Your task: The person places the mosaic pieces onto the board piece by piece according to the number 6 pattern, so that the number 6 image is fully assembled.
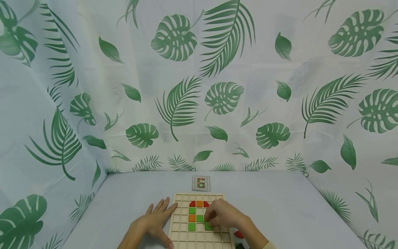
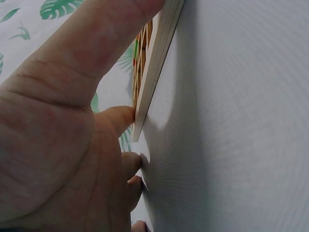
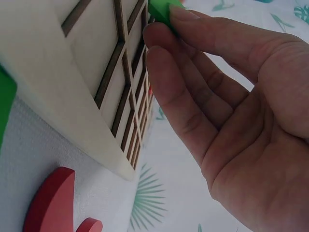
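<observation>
A wooden grid board [image 1: 183, 237] lies flat in front of me, holding red, orange and green pieces in its cells. My left hand [image 1: 152, 223] is spread at the board's left side. Its thumb and index finger touch the edge, as the board's side [image 2: 157, 63] in the left wrist view shows. My right hand [image 1: 224, 214] is over the right part of the grid and pinches a green square tile [image 3: 164, 11] between thumb and fingertips, close over a cell. Part of the grid is hidden beneath this hand.
Behind the board lies a small card [image 1: 201, 183] printed with a coloured figure on a grid. Loose red pieces [image 3: 52, 203] and a green piece [image 3: 5, 101] lie beside the board's right edge, partly hidden by my right arm. A leaf-print curtain [image 1: 186, 114] surrounds the table.
</observation>
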Tool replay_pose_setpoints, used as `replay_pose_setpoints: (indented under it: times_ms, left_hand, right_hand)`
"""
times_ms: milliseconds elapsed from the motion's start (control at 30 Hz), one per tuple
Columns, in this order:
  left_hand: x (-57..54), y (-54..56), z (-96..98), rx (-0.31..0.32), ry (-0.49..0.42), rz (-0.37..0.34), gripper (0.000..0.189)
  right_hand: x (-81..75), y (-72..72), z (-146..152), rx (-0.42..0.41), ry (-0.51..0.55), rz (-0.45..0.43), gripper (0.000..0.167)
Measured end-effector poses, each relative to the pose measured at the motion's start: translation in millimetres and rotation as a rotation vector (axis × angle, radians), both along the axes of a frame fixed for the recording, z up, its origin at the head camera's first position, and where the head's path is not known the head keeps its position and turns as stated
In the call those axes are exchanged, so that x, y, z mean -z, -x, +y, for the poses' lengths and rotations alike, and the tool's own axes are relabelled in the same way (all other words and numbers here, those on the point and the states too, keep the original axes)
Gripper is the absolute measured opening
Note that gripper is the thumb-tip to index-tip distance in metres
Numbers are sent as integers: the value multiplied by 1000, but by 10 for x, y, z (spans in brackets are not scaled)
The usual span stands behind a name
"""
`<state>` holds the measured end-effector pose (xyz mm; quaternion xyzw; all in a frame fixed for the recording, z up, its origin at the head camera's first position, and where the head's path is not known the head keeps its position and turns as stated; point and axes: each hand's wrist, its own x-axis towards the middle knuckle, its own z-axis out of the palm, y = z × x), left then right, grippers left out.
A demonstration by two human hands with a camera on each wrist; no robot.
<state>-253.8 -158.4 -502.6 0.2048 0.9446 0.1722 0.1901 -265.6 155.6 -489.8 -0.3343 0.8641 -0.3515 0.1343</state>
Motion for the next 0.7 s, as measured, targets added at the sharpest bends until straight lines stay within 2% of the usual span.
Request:
replay_pose_setpoints:
  times_ms: [433, 700]
  left_hand:
    - [-10, -1, 7, -14, 17, 1, 137]
    - [-5, 1, 16, -21, 21, 0, 138]
  right_hand:
    - [17, -19, -23, -15, -49, 38, 16]
    - [28, -23, -24, -15, -67, 24, 17]
